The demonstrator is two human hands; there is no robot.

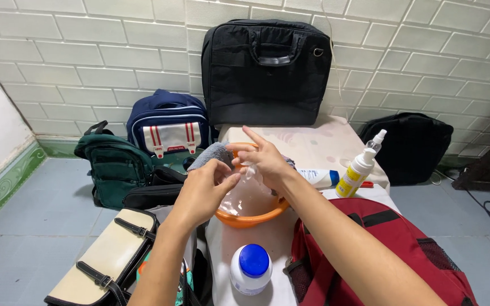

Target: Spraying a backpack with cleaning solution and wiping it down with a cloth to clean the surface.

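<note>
Currently I log: white jar, blue lid [250, 268], table front; yellow-labelled spray bottle [359, 168] right. My left hand [202, 192] and right hand [265, 161], fingers loosely open, handle clear plastic [244, 192] over the orange basin [250, 218], mid-table.

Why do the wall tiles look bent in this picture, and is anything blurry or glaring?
Head view: the wide lens bows the tiled wall toward the edges. The light is soft and even, with faint shadows. The left hand and right hand over the orange bowl look slightly soft. The clear plastic between them shows mild shine.
</note>
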